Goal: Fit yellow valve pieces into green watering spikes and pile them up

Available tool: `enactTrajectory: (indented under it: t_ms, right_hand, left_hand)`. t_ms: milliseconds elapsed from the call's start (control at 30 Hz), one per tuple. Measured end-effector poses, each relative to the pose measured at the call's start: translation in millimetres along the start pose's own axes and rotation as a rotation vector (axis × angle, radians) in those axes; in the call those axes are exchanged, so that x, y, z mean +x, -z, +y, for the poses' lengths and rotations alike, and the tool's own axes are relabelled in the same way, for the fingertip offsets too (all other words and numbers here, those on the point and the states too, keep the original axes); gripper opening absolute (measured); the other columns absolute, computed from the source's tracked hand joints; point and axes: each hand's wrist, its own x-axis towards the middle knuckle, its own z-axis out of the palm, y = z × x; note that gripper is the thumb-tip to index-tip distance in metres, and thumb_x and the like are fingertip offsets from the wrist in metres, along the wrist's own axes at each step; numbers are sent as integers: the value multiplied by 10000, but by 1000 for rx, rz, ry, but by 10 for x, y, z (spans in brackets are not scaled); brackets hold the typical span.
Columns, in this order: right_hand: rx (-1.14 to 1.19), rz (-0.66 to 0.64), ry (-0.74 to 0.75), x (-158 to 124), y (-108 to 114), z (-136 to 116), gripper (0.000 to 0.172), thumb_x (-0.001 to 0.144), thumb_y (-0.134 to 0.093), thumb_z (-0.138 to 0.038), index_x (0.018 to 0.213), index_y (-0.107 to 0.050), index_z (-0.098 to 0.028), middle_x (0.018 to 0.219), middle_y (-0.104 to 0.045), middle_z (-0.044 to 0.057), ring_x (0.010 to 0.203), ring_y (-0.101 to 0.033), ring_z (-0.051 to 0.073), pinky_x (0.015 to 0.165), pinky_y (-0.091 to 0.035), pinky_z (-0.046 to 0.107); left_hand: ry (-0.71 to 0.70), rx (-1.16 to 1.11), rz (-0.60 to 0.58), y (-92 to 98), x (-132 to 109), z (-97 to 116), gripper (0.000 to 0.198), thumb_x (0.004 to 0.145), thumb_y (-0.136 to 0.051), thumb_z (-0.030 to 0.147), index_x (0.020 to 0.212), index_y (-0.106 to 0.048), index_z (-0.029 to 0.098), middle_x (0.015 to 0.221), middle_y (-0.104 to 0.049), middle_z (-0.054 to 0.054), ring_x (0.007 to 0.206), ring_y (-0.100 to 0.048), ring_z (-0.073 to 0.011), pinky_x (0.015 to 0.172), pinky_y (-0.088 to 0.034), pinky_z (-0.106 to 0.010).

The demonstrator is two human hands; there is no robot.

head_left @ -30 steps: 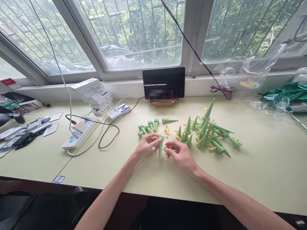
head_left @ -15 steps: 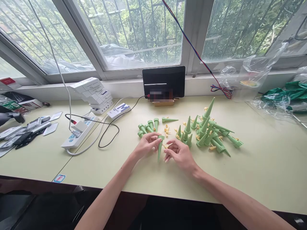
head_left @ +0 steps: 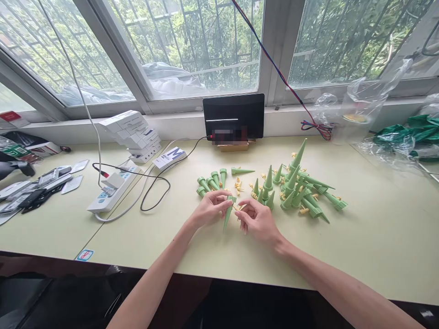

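Between the fingers of my left hand (head_left: 211, 208) is a green plastic watering spike (head_left: 228, 216), its wide capped end up and its tip slanting down toward me. My right hand (head_left: 256, 220) pinches a small yellow valve (head_left: 236, 208) against or very close to the side of the spike's cap; whether it enters the cap I cannot tell. Just beyond my hands lie several loose yellow valves (head_left: 238, 185) and a single green spike (head_left: 243, 171) on its side. Several more spikes (head_left: 214, 177) are grouped behind my left hand.
Right of my hands spreads a pile of green spikes (head_left: 298, 187) with yellow valves among them. A tablet (head_left: 234, 116) leans at the window. A power strip (head_left: 113, 187), cables, stacked white boxes (head_left: 132, 132) and flat cards (head_left: 41, 187) occupy the left. Plastic wrapping (head_left: 387, 151) lies far right.
The spike in my left hand has tilted, its tip swinging slightly left and its cap slightly right. My right hand has shifted a little, still pinching the yellow valve.
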Motion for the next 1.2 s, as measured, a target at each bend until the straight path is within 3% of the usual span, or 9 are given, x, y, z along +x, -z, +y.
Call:
enactTrajectory:
  t_ms: [333,667,1200]
  right_hand:
    - [-53,-1,1,-1,3,-34,261,857,-645,-439,971,-593,-209,625,-619,-14,452,-564,142,414,-470,262]
    - [-115,-24,20,-11,14,-48,238,873,-619,-443,955,-608,-220,558,-593,-29,436,-547,149,432,-461,266]
    - [-212,-20,122,-35,-5,-46,244,943,-522,-363,1113,-587,-200,717,-623,17,555,-593,163,528,-517,294]
  left_hand:
    - [-29,118,23,-12,-4,36,350,848,-665,416,1060,-698,139,574,-515,24,513,-500,-98,499,-422,-208]
    - [-48,163,21,-41,7,29,342,818,-696,411,1008,-728,128,621,-581,-11,503,-507,-98,473,-416,-206]
    - [-40,147,7,29,-28,83,356,844,-674,377,1115,-725,152,708,-641,-31,532,-550,-107,528,-472,-226]
